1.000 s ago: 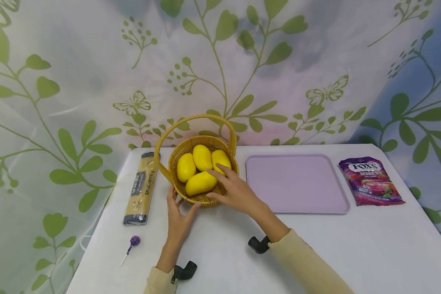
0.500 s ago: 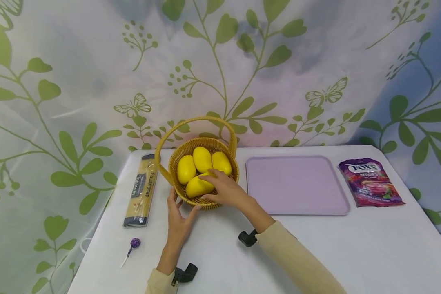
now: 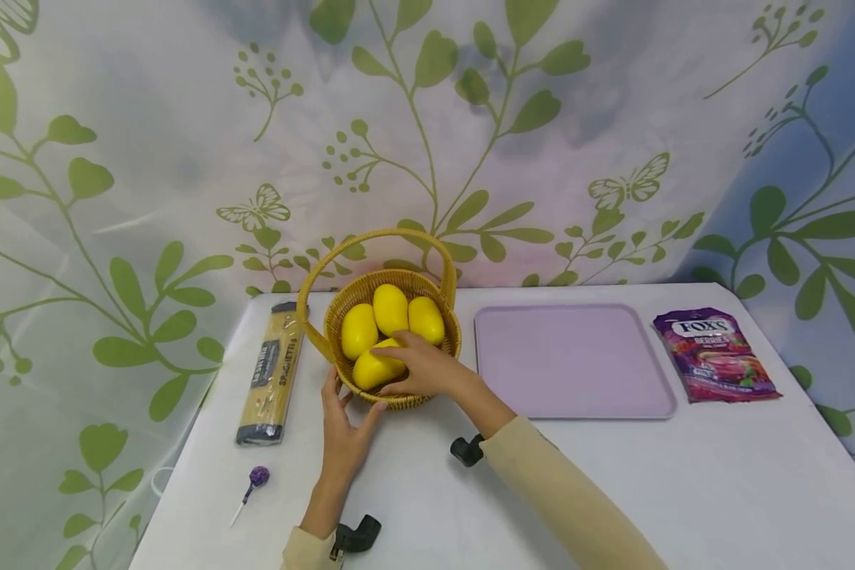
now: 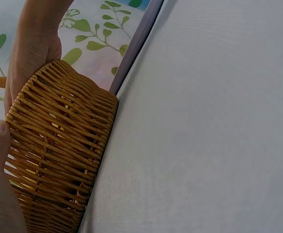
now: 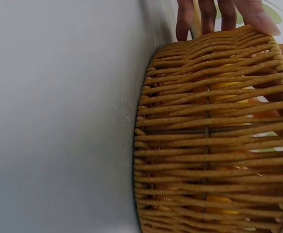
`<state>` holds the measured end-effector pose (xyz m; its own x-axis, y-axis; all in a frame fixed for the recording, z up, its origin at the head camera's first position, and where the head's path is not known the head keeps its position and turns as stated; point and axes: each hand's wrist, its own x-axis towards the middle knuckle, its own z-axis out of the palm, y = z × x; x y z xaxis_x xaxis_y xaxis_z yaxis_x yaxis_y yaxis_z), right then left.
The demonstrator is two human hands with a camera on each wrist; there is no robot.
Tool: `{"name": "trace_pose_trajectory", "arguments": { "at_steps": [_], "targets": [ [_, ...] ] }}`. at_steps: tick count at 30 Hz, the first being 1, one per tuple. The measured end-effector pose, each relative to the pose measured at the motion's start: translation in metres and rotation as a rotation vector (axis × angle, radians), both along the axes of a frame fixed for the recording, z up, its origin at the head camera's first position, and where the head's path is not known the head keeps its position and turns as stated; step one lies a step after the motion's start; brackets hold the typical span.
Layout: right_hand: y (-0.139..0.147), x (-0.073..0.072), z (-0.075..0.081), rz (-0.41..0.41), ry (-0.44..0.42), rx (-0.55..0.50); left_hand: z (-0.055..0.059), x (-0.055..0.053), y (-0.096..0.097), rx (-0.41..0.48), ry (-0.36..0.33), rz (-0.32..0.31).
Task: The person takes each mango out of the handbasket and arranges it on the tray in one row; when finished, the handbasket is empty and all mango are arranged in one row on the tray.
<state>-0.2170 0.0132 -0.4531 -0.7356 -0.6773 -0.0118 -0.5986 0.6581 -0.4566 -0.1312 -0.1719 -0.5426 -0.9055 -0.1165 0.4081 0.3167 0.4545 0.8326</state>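
Observation:
Several smooth yellow mangoes (image 3: 389,309) lie in a round woven basket (image 3: 450,346) with a tall hoop handle. My right hand (image 3: 427,366) is inside the basket at its near right, with its fingers over the front mango (image 3: 376,367) and its thumb low on the near side, gripping it. Part of that mango is hidden under the fingers. My left hand (image 3: 345,435) rests against the near left wall of the basket, thumb and fingers spread apart. In the right wrist view the left fingers (image 5: 208,14) lie along the outside of the wicker.
Left of the basket lies a spaghetti pack (image 3: 271,376), with a purple lollipop (image 3: 258,476) nearer the front. A lilac tray (image 3: 573,360) is to the right, and beyond it a berry candy bag (image 3: 715,355). A leaf-patterned curtain (image 3: 435,158) hangs behind the white table (image 3: 613,491).
My right hand has come left and lower over the front mango and closed round it. That mango has shifted slightly left. My left hand stays at the basket.

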Motion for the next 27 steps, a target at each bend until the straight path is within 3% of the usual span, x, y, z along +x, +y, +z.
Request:
{"name": "trace_pose_trajectory", "arguments": {
  "at_steps": [6,13,27],
  "targets": [
    [-0.010,-0.003,-0.003,0.025,0.024,-0.016,0.002,0.003,-0.001,0.003,0.012,0.005],
    [-0.014,-0.004,-0.003,-0.012,-0.029,-0.060,0.003,0.002,-0.002,0.014,0.011,0.003],
    [-0.009,-0.006,-0.006,-0.028,-0.051,-0.100,0.003,0.001,0.002,0.016,0.048,-0.017]
  ]
}}
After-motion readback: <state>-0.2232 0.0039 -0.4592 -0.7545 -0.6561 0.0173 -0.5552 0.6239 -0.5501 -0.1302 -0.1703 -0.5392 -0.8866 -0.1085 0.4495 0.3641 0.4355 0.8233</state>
